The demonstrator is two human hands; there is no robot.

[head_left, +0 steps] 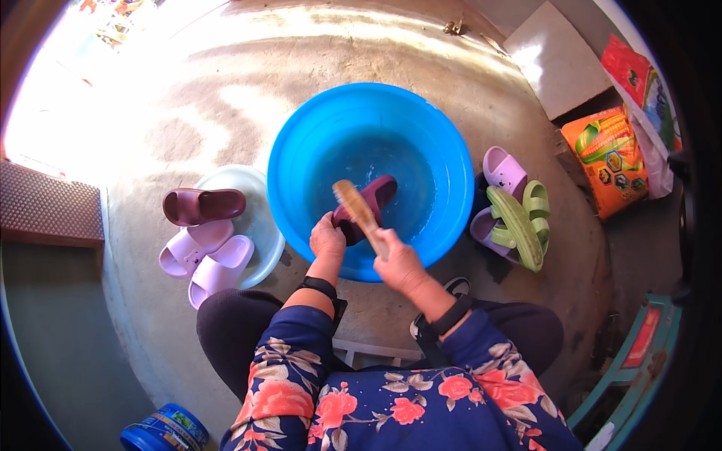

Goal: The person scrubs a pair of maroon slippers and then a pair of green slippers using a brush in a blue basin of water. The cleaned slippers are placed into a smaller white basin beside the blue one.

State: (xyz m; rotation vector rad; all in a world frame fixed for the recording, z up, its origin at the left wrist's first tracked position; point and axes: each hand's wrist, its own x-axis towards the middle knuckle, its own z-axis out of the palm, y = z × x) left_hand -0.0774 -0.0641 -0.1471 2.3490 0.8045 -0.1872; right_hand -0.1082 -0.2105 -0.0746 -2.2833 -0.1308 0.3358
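In front of me stands a round blue basin (289,150) with water in its bottom. My left hand (328,237) grips the near end of a dark maroon slide sandal (382,191), tilted over the water inside the rim. Fingers wrapped round its handle, my right hand (400,261) holds a wooden scrubbing brush (356,207). The brush head lies over the sandal's near part and hides some of it. Whether the bristles touch the sandal I cannot tell.
To the left, a maroon slide (203,206) and two lilac slides (218,267) rest by a pale basin (267,248). Lilac slides (505,171) and green slides (519,225) lie at right, near an orange bag (608,158). A blue bucket (165,430) stands at lower left.
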